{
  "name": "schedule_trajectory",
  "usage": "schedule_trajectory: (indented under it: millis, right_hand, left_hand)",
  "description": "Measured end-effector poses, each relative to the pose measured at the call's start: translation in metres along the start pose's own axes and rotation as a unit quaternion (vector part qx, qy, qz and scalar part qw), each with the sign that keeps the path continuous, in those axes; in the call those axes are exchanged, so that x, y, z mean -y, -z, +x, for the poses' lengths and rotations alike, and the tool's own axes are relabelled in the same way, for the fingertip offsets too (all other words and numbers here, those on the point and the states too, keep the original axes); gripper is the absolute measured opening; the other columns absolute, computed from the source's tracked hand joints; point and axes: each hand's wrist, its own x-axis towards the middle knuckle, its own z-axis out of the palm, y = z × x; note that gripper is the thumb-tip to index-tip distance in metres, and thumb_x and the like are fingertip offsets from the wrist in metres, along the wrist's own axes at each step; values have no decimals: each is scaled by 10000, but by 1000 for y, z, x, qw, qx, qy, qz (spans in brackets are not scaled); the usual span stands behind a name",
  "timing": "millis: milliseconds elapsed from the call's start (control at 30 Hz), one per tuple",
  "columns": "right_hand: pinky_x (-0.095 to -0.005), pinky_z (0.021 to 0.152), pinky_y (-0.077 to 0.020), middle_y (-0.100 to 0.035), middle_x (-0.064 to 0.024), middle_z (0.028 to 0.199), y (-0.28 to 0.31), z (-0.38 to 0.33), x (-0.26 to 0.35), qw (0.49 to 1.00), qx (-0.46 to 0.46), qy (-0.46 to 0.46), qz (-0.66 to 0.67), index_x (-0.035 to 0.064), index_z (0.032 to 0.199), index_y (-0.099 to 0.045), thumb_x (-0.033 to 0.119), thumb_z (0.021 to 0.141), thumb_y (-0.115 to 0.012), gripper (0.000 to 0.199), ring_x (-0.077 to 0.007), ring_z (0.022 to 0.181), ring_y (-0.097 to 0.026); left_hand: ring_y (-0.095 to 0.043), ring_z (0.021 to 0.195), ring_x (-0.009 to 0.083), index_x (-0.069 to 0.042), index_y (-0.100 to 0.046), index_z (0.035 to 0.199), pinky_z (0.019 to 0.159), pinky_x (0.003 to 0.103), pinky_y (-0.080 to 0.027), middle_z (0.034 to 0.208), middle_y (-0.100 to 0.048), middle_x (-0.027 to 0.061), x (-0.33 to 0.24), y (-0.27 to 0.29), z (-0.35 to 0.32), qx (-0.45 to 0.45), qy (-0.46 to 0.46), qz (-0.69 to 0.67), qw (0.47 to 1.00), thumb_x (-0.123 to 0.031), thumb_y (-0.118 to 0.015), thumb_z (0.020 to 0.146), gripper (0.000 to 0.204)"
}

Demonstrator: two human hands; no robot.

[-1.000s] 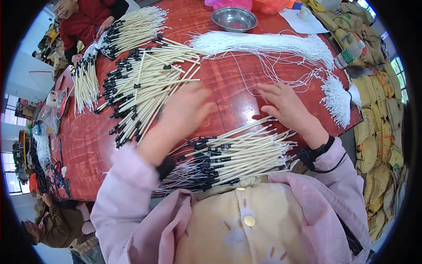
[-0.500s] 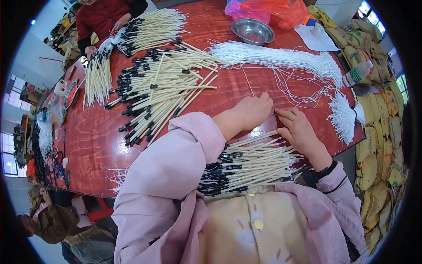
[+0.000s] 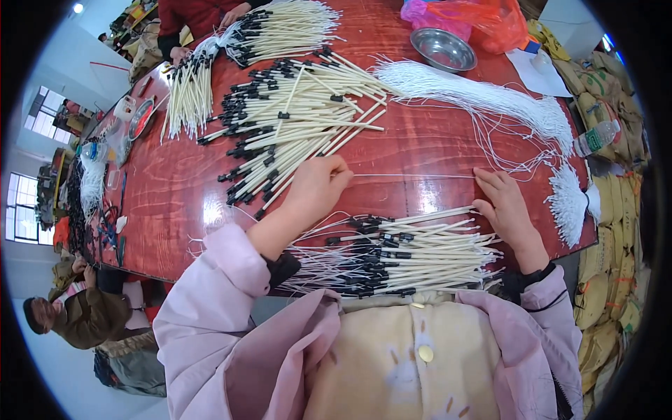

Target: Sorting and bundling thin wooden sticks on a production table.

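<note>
My left hand (image 3: 316,187) and my right hand (image 3: 505,207) rest on the red table (image 3: 420,150) and hold a thin white string (image 3: 413,176) stretched straight between their fingertips. My left hand lies beside a big pile of cream sticks with black tips (image 3: 294,119). Close to my body lies a bundle of similar sticks with strings attached (image 3: 402,255). A long bundle of white strings (image 3: 483,101) runs across the table's far right, ending in a tuft (image 3: 567,199) near my right hand.
A steel bowl (image 3: 442,49) and pink and orange plastic bags (image 3: 469,17) sit at the far edge. More stick bundles (image 3: 189,91) lie at the far left, where a person in red (image 3: 189,21) works. Another person (image 3: 77,315) crouches lower left. Sacks (image 3: 616,231) stand right.
My left arm has drawn back to the left, my right hand shifted a little right, and the string now runs taut between them. My head view moved closer over the table.
</note>
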Motion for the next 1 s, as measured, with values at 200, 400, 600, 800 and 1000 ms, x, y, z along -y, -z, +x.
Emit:
schedule_trajectory:
  millis: [200, 400, 600, 800, 1000]
  right_hand:
    - [-422, 1083, -406, -577, -140, 1428, 1, 11, -3, 999, 11, -26, -17, -62, 1283, -620, 184, 870, -700, 488, -356, 1233, -521]
    - [-419, 1099, -393, -563, -149, 1440, -6, 9, -1, 999, 5, -30, -18, -65, 1283, -616, 184, 873, -694, 486, -359, 1265, -500]
    - [-418, 1115, -380, -559, -157, 1437, -1, 6, -3, 999, 14, -42, 13, -75, 1283, -607, 171, 882, -676, 475, -357, 1282, -489]
    - [-411, 1112, -384, -570, -157, 1418, -5, 9, -6, 999, 0, -28, 34, -81, 1277, -607, 157, 896, -664, 453, -353, 1271, -501]
    - [-407, 1050, -436, -608, -158, 1358, -13, 6, -7, 997, -54, -18, 47, -93, 1221, -634, 149, 891, -699, 414, -348, 1190, -535]
  left_hand:
    - [-680, 684, 351, -4, -701, 810, 665, 457, -522, 707, -674, 181, 33, 2, -28, -7, 141, -72, 987, -176, -698, 872, 183]
    - [-640, 585, 336, -1, -683, 775, 590, 426, -508, 645, -643, 176, 39, -14, -39, -39, 71, 94, 992, -224, -717, 863, 243]
    - [-671, 726, 399, -18, -662, 785, 684, 485, -532, 748, -684, 189, 10, 28, -17, 72, 46, 193, 978, -252, -745, 837, 253]
    - [-657, 922, 342, -53, -650, 927, 748, 456, -552, 945, -651, 142, 38, 38, 23, -124, -100, 348, 924, -143, -676, 833, 132]
    - [-625, 1011, 284, -86, -652, 941, 769, 424, -548, 988, -614, 98, 62, 39, 45, -116, -176, 416, 885, -95, -640, 812, 130]
